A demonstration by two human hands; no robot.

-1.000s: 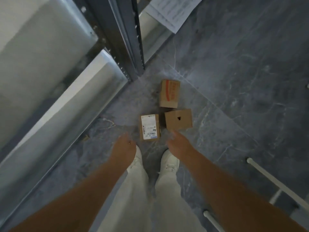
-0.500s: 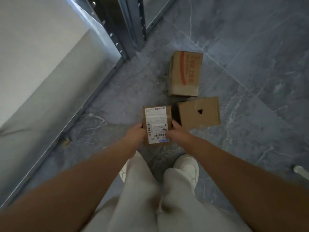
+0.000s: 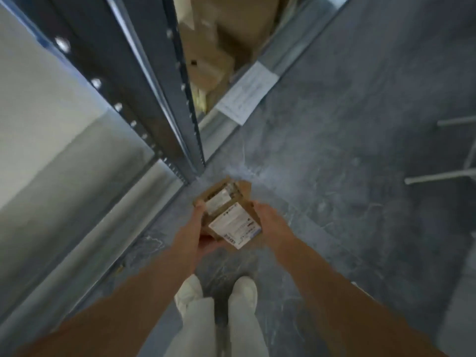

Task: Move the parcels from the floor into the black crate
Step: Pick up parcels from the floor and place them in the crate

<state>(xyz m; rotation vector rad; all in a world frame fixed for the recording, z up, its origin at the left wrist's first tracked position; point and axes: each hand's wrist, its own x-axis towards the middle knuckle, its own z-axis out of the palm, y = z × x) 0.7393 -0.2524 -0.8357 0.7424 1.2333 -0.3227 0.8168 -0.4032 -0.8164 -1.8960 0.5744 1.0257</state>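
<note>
I see the small brown parcel [image 3: 229, 215] up off the grey floor [image 3: 347, 176], in the middle of the frame. My left hand [image 3: 195, 234] grips its left side and my right hand [image 3: 270, 222] grips its right side.

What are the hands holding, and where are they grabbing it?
Cardboard parcels, lifted off the floor. The left hand grips the left side and underneath; the right hand presses the right side. How many parcels is unclear.

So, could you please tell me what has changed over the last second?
Both hands, the left hand and the right hand, closed on the labelled parcel and lifted it off the floor. The other two parcels are no longer visible. The shelving stayed put.
</note>
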